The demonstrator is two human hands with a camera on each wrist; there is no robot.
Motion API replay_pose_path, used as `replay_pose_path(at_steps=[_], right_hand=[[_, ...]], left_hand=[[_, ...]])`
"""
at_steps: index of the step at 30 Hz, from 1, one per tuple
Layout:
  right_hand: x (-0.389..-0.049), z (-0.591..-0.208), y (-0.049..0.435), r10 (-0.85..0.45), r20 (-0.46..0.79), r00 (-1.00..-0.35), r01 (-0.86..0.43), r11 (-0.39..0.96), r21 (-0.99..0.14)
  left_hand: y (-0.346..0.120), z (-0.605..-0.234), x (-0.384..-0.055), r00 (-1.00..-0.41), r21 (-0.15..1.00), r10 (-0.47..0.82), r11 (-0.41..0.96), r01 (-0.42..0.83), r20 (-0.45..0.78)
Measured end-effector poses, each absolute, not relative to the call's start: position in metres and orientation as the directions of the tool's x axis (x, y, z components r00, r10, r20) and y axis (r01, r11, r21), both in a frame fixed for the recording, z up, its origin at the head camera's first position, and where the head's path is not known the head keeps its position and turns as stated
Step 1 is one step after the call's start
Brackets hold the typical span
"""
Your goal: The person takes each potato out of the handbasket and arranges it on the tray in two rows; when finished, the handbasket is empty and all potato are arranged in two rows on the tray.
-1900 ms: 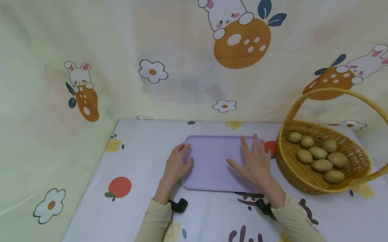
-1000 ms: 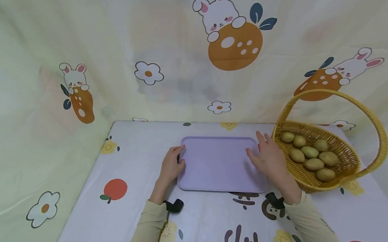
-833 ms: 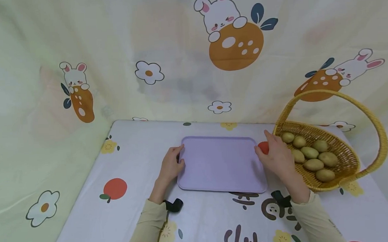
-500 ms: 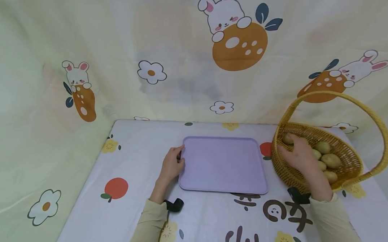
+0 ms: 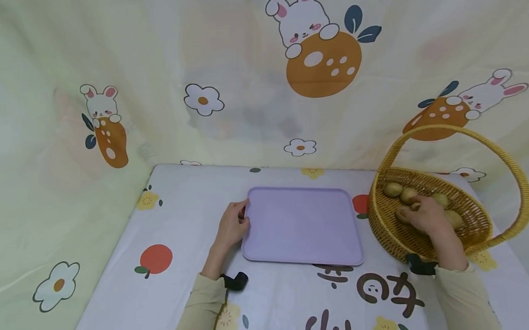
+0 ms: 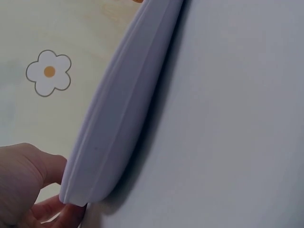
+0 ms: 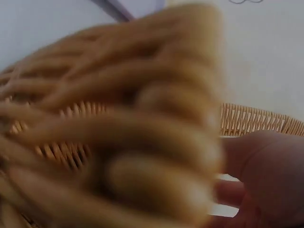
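My left hand (image 5: 232, 228) grips the left edge of a pale lilac tray (image 5: 300, 225) lying flat on the table. In the left wrist view, its thumb and fingers close around the tray's corner (image 6: 102, 156). Down inside a yellow wicker basket (image 5: 392, 240), my right hand (image 5: 431, 219) has its fingertips around a potato (image 5: 415, 206). Other potatoes (image 5: 392, 189) lie around the hand, some partly covered by it. The basket's woven rim (image 7: 156, 118) fills much of the right wrist view and hides the fingertips and the potato there.
The basket's tall arched handle (image 5: 513, 174) rises over its right side. A printed cloth (image 5: 195, 202) covers the table, and a patterned curtain (image 5: 241, 48) hangs behind it. Black wrist cameras (image 5: 236, 281) sit on both wrists.
My right hand has moved right from over the tray, across the basket's rim and down among the potatoes, its fingers closing on one. The left hand stays at the tray's left edge.
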State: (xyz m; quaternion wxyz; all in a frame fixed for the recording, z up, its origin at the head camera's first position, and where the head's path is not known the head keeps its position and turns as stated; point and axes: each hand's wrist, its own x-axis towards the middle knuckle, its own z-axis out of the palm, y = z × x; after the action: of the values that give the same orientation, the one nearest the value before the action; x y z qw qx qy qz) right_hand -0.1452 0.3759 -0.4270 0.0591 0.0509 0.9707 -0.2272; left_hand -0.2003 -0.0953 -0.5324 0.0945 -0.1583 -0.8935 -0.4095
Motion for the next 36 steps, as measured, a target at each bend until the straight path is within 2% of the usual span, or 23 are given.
replay_pose_path(at_steps=[7, 22, 27, 36], right_hand=[[-0.148, -0.428, 0.380, 0.090, -0.182, -0.979, 0.162, 0.887, -0.433], [-0.149, -0.448, 0.379, 0.073, -0.053, -0.996, 0.089, 0.877, -0.472], [-0.149, -0.452, 0.376, 0.095, -0.056, -0.994, 0.110, 0.848, -0.518], [-0.148, -0.454, 0.377, 0.103, -0.069, -0.992, 0.124, 0.859, -0.496]], left_hand=[[-0.098, -0.533, -0.201, -0.937, 0.706, 0.197, 0.618, 0.346, 0.288], [-0.100, -0.536, -0.200, -0.933, 0.701, 0.197, 0.618, 0.356, 0.301], [-0.099, -0.536, -0.198, -0.938, 0.706, 0.207, 0.618, 0.346, 0.278], [-0.097, -0.536, -0.200, -0.938, 0.713, 0.208, 0.611, 0.345, 0.276]])
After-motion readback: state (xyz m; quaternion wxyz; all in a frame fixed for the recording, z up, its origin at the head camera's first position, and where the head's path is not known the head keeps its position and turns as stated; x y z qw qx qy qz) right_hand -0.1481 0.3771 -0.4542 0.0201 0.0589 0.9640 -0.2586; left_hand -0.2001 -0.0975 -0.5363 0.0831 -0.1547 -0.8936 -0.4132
